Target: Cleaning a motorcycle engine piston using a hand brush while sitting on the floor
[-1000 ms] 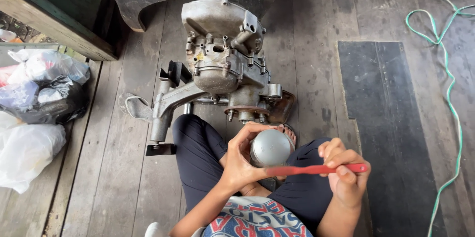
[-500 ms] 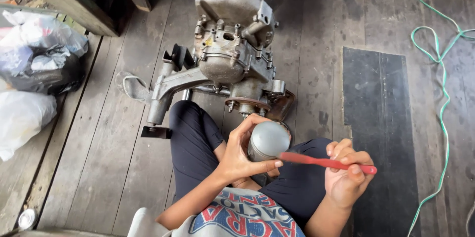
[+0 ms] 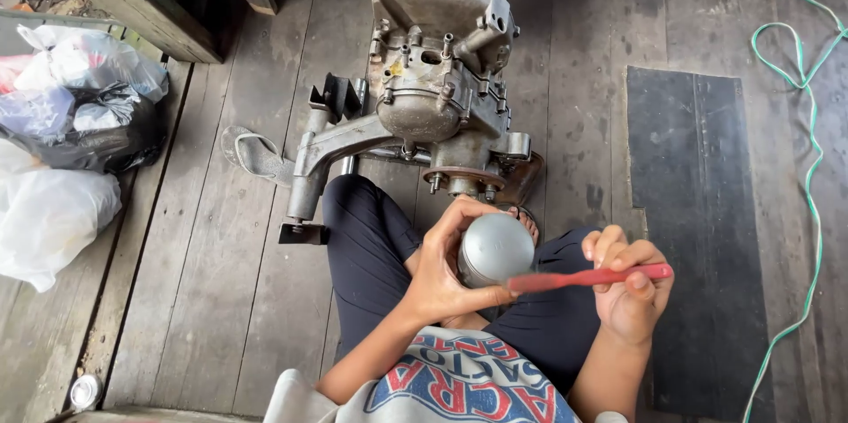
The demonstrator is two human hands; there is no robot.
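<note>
Step in hand: brushing the round grey metal part (image 3: 495, 248), by the look of it; the red toothbrush (image 3: 590, 278) lies with its head end on the part's lower edge.
Left hand (image 3: 446, 268): fingers curled round the metal part from its left side and underneath, thumb tip just below the brush, holding the part over the lap.
Right hand (image 3: 629, 286): fingers pinched on the handle end of the toothbrush, thumb on top, just to the right of the part.
Where the part sits: in the left grip, above the crossed legs, just this side of the engine (image 3: 433, 87).
Next move, as a judgement: the part needs a firm cupping hold while the bristles work across it; a loose hold would let the smooth round metal turn or slip.
Surface: weathered grey wooden floor (image 3: 221, 299), boards running away from the person.
Room: dark mat (image 3: 698, 211) beyond the right hand; green cord (image 3: 808, 149) further right; plastic bags (image 3: 62, 140) well to the left; a sandal (image 3: 252, 154) beside the engine's bracket.
</note>
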